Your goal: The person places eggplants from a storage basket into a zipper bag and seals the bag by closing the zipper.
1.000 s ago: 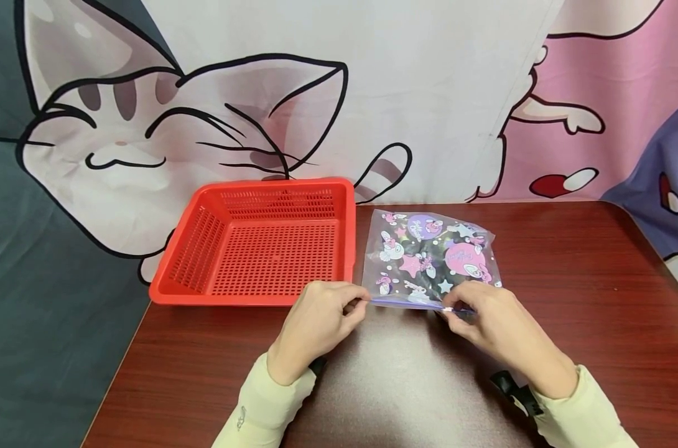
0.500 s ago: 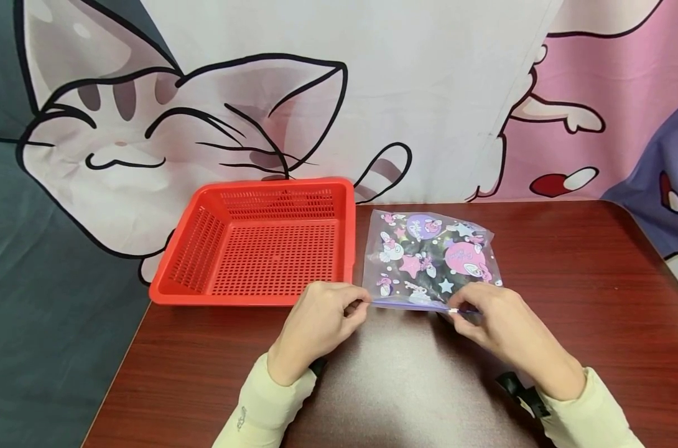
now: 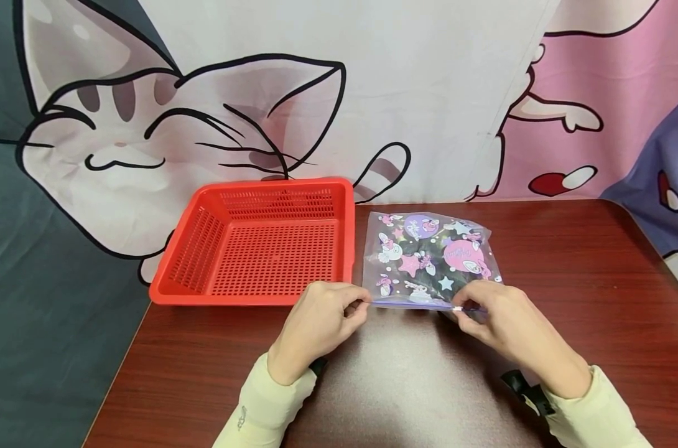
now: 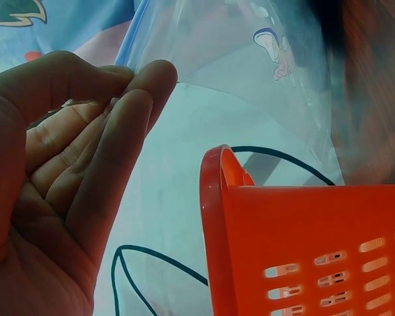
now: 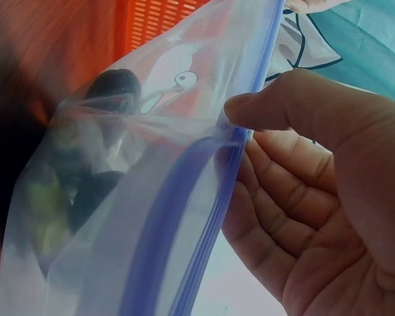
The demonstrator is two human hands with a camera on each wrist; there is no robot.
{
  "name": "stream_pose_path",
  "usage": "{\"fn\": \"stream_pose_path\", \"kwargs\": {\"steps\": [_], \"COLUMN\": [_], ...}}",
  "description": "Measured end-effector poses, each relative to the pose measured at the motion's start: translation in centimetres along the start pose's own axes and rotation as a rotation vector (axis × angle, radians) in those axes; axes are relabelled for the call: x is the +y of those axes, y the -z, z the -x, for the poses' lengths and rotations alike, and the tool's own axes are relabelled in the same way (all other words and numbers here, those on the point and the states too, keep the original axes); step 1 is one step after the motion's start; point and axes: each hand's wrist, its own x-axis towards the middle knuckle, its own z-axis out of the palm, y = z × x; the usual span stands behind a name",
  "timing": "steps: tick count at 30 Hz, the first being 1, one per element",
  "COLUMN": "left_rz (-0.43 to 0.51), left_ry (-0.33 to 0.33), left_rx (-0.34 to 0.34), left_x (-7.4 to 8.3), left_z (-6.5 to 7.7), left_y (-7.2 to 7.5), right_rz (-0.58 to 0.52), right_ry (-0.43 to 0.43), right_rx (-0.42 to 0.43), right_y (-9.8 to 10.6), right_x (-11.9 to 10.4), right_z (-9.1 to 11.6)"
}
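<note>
A clear zip bag (image 3: 423, 267) printed with pink stars and cartoon figures lies on the table with its purple zip edge toward me. Dark objects (image 5: 112, 85) show through the plastic in the right wrist view; their kind is unclear. My left hand (image 3: 322, 323) pinches the bag's left zip corner between thumb and fingertips. At the small white slider (image 3: 457, 308), the thumb and index finger of my right hand (image 3: 501, 323) pinch the zip. The zip strips are together between my hands, while beyond the slider they stand apart in the right wrist view.
A red perforated basket (image 3: 350, 242) stands left of the bag, its near right corner close to my left hand. Both rest on a brown wooden table (image 3: 585, 280). A cartoon-printed cloth (image 3: 440, 93) hangs behind.
My right hand has slid a little to the right along the zip edge, and the white slider has moved with it. My left hand keeps its pinch at the left corner.
</note>
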Motion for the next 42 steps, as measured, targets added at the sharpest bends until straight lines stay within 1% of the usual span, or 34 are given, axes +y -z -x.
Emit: {"fn": "stream_pose_path", "kwargs": {"steps": [4, 11, 21, 28, 36, 42], "left_rz": [-0.003, -0.004, 0.001, 0.002, 0.006, 0.008], "left_ry": [-0.005, -0.01, -0.018, -0.006, 0.004, 0.008], "left_rx": [-0.004, -0.012, -0.018, -0.025, -0.027, -0.025], "left_x": [0.1, 0.1, 0.2, 0.2, 0.3, 0.2], "left_z": [-0.1, -0.1, -0.3, -0.1, 0.0, 0.0], "left_y": [0.0, 0.0, 0.0, 0.0, 0.1, 0.1], "right_rz": [0.009, 0.007, 0.022, 0.032, 0.037, 0.042], "right_ry": [-0.01, -0.009, -0.046, -0.048, -0.078, -0.07], "right_rx": [-0.012, -0.006, -0.008, 0.001, -0.003, -0.006], "right_y": [0.2, 0.4, 0.6, 0.7, 0.7, 0.9], "right_x": [0.0, 0.2, 0.3, 0.5, 0.6, 0.9], "right_z": [0.0, 0.2, 0.7, 0.9, 1.4, 1.6]}}
